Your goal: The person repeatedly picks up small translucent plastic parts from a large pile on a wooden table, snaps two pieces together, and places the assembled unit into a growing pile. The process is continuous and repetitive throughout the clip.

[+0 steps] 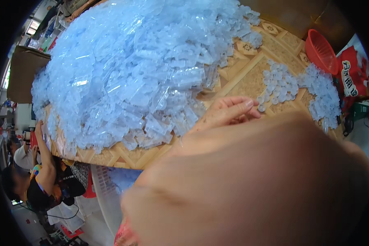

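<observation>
My left hand (229, 110) reaches over the table (246, 76), its fingers curled and pressed together beside a group of small round clear plastic caps (281, 82). Whether something tiny sits between the fingertips, I cannot make out. A large, smeared shape, apparently my right hand and forearm (250, 176), fills the lower right very near the camera, and its fingers cannot be told apart. Left of my left hand rises a wide heap of clear bluish plastic pieces (131, 69), many of them small and box-shaped. A smaller pile of clear pieces (324, 96) lies at the right.
A red plastic basket (322, 51) and a red printed bag (352, 74) stand at the right edge. Below the table's near left edge is a white crate (102, 192) with more clear pieces. Another person (45, 176) works at the left, near a cardboard box (26, 74).
</observation>
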The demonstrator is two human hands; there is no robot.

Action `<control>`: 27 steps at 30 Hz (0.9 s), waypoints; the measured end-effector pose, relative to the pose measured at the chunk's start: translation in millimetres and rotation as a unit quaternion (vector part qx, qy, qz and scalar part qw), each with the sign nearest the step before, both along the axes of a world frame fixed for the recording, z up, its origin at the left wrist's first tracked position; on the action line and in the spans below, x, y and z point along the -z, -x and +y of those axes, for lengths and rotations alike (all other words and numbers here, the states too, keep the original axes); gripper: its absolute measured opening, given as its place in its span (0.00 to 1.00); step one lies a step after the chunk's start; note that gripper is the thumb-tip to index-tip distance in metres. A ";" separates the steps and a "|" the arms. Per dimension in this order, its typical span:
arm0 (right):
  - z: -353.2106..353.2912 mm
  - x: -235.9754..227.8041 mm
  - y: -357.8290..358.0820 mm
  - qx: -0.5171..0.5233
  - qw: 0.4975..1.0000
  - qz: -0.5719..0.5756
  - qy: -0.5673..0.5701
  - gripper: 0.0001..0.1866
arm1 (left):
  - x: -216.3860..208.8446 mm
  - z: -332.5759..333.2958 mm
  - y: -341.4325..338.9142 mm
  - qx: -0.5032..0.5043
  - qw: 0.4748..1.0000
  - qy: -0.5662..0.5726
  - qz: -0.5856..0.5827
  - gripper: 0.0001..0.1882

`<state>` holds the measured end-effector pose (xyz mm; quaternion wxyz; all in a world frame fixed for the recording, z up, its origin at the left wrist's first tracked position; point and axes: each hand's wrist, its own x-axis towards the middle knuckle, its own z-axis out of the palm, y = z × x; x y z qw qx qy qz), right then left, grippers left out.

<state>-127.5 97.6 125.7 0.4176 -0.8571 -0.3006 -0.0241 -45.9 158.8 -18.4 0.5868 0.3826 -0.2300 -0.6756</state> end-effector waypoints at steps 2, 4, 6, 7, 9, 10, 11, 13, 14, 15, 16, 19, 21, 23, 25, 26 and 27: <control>-35.5 -9.8 5.5 0.133 0.991 -0.020 0.024 0.24 | 0.0 -11.4 -1.4 0.005 1.000 0.008 -0.010 0.24; -88.6 -2.8 -15.4 0.282 0.956 -0.047 0.061 0.24 | 4.2 7.2 -6.7 -0.025 0.999 -0.022 -0.022 0.24; -125.8 -1.9 -25.6 0.460 0.873 0.050 0.153 0.25 | -0.7 4.4 -4.3 -0.021 0.999 -0.006 -0.036 0.25; -161.3 27.5 -20.2 0.492 0.822 0.012 0.285 0.22 | -6.0 0.9 -0.2 -0.013 0.999 -0.002 -0.040 0.25; -227.1 100.1 -23.4 0.578 0.759 -0.016 0.300 0.29 | -6.5 -6.1 3.6 -0.003 0.999 -0.002 -0.043 0.25; -239.6 116.3 -25.0 0.589 0.769 0.034 0.246 0.30 | -4.9 -5.9 3.4 -0.010 0.999 -0.007 -0.048 0.25; -242.8 130.6 -27.9 0.596 0.763 0.030 0.247 0.31 | -2.7 -5.7 2.8 -0.017 0.998 -0.010 -0.052 0.25; -239.3 153.1 -40.9 0.611 0.753 0.020 0.244 0.34 | 5.7 -1.8 -0.7 -0.029 0.999 -0.001 -0.040 0.25; -237.9 161.3 -39.8 0.609 0.751 -0.002 0.254 0.35 | 5.7 -1.4 -1.0 -0.025 0.999 -0.001 -0.035 0.25; -236.6 169.1 -36.1 0.606 0.749 -0.025 0.265 0.36 | 5.5 -1.9 -0.3 -0.021 0.999 -0.002 -0.030 0.25; -231.4 171.6 -39.0 0.598 0.753 -0.052 0.271 0.36 | 4.8 -0.6 -2.2 -0.027 0.999 -0.005 -0.030 0.25; -229.0 166.9 -32.9 0.597 0.777 -0.004 0.197 0.33 | 5.8 -2.3 -1.6 -0.019 0.999 -0.007 -0.037 0.25; -226.1 164.4 -29.1 0.590 0.800 0.039 0.100 0.31 | 6.6 -1.2 -0.9 -0.016 0.999 -0.009 -0.042 0.25; -221.1 160.3 -23.6 0.575 0.816 0.064 -0.020 0.28 | 6.3 -1.0 -1.8 -0.017 0.999 -0.006 -0.043 0.25; -212.9 152.8 -11.5 0.555 0.788 0.120 -0.238 0.27 | 6.2 -1.5 -3.6 -0.019 0.999 -0.003 -0.042 0.25; -208.7 148.7 -4.9 0.534 0.758 0.148 -0.343 0.27 | 6.5 -1.9 -3.8 -0.026 0.999 -0.004 -0.040 0.25; -207.1 145.7 1.7 0.520 0.739 0.157 -0.399 0.26 | 6.8 -2.5 -3.9 -0.034 0.999 -0.005 -0.038 0.25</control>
